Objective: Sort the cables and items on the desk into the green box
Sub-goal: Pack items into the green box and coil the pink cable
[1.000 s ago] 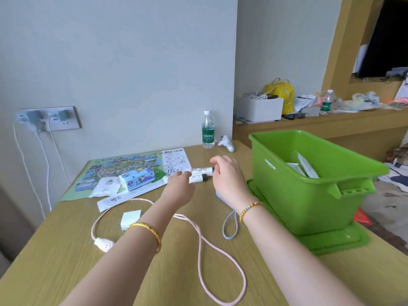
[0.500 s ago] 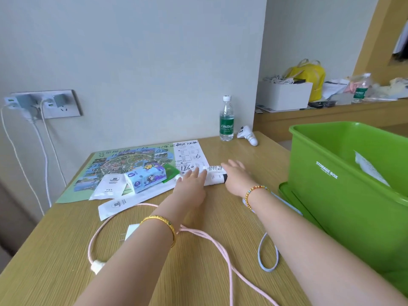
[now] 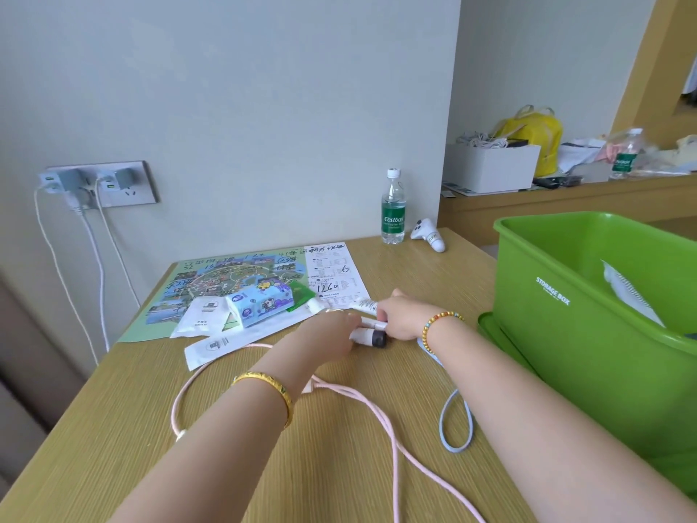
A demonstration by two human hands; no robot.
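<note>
Few items sit inside the green box (image 3: 588, 315); left of it on the bench (image 3: 339, 447), both hands' fingers (image 3: 383, 309) close on small tubes (image 3: 367, 334); pink cable (image 3: 377, 409), blue cable (image 3: 454, 424) and tissue pack (image 3: 260, 302) remain.

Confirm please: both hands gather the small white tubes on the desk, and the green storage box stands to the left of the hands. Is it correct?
Not quite. In the head view both hands, left hand and right hand, do gather the small white tubes on the desk, but the green storage box stands to their right, not their left.
</note>
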